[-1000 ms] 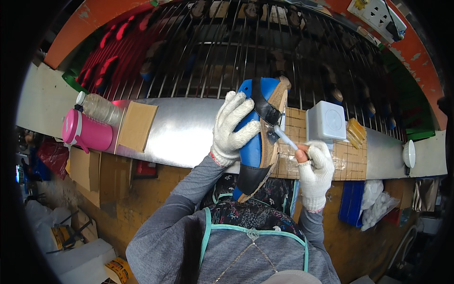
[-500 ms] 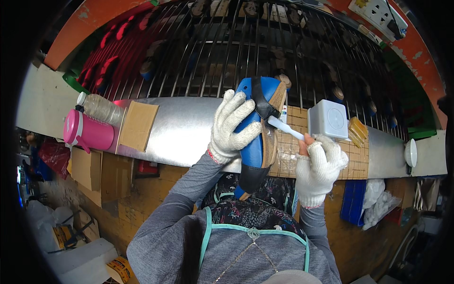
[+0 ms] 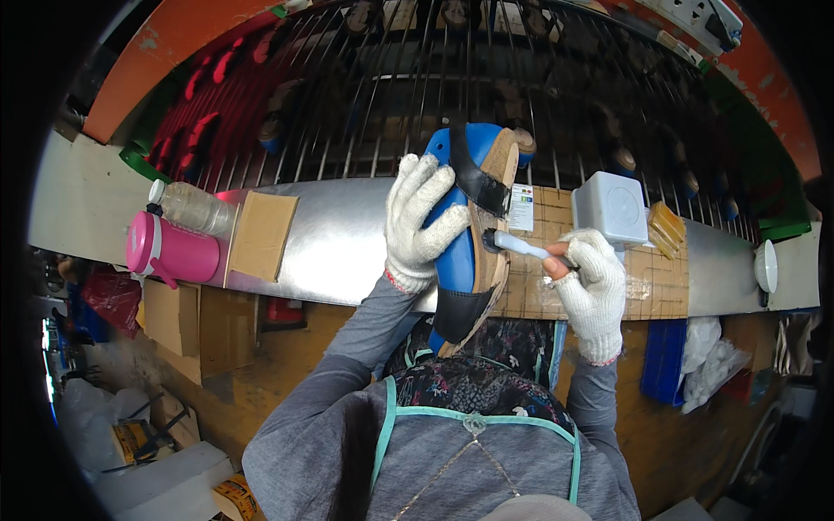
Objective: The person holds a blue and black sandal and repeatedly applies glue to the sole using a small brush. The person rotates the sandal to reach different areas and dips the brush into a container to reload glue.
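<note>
My left hand (image 3: 417, 226), in a white knit glove, grips the side of a blue shoe last (image 3: 455, 265), its thumb across the blue surface. Two black straps, an upper one (image 3: 483, 186) and a lower one (image 3: 465, 314), wrap the last. Along its right side runs a tan cork-like sole (image 3: 502, 156). My right hand (image 3: 592, 282), also gloved, pinches the pale handle of a small brush (image 3: 521, 246) between bare thumb and fingertip. The dark bristles touch or nearly touch the sole's edge between the straps.
A white tub (image 3: 610, 208) and yellowish blocks (image 3: 666, 229) stand on cardboard at the right. Left are a pink jug (image 3: 187, 250), a clear bottle (image 3: 195, 207) and a cardboard piece (image 3: 261, 234). Beyond the metal bench, shoes lie under a rack of bars (image 3: 382, 113), reddish-lit at left.
The last has turned, showing more of its cork side, and shifted slightly away from me. The brush has come down and left against the sole's edge.
</note>
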A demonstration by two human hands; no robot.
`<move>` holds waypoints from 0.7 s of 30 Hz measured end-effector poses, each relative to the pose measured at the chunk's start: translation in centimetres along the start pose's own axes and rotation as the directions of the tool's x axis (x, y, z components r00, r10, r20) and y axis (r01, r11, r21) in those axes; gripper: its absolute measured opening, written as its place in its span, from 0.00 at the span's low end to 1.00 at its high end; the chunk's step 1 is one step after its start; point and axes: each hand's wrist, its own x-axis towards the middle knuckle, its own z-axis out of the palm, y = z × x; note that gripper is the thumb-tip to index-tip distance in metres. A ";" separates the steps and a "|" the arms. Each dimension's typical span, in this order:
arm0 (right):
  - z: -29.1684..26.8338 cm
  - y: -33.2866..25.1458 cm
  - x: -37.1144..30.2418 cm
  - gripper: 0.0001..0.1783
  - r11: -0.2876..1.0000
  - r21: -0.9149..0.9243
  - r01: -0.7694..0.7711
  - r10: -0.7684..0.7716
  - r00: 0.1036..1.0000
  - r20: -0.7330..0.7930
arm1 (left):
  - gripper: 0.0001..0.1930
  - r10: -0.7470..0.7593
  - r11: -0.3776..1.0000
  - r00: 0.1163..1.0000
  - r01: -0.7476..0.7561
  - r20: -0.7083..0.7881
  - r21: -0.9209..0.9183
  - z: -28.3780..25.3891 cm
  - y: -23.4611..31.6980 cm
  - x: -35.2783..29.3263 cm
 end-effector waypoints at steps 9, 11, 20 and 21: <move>1.0 0.4 -1.9 0.10 0.993 0.116 -0.037 0.042 0.998 -0.038 | 0.22 -0.067 0.997 0.996 0.069 -0.052 0.035 0.5 0.3 0.4; 1.4 0.2 -2.3 0.10 0.986 0.156 -0.060 0.069 0.996 -0.059 | 0.22 -0.074 0.997 0.995 0.075 -0.070 0.020 0.7 0.3 0.6; 1.7 -0.1 -3.5 0.10 0.997 0.067 0.035 -0.024 0.988 -0.149 | 0.20 -0.075 0.995 0.986 0.084 -0.148 0.059 1.6 0.1 0.9; 1.5 0.0 -3.4 0.10 0.997 0.038 0.070 -0.063 0.987 -0.150 | 0.20 -0.073 0.994 0.985 0.084 -0.157 0.067 1.8 0.1 1.0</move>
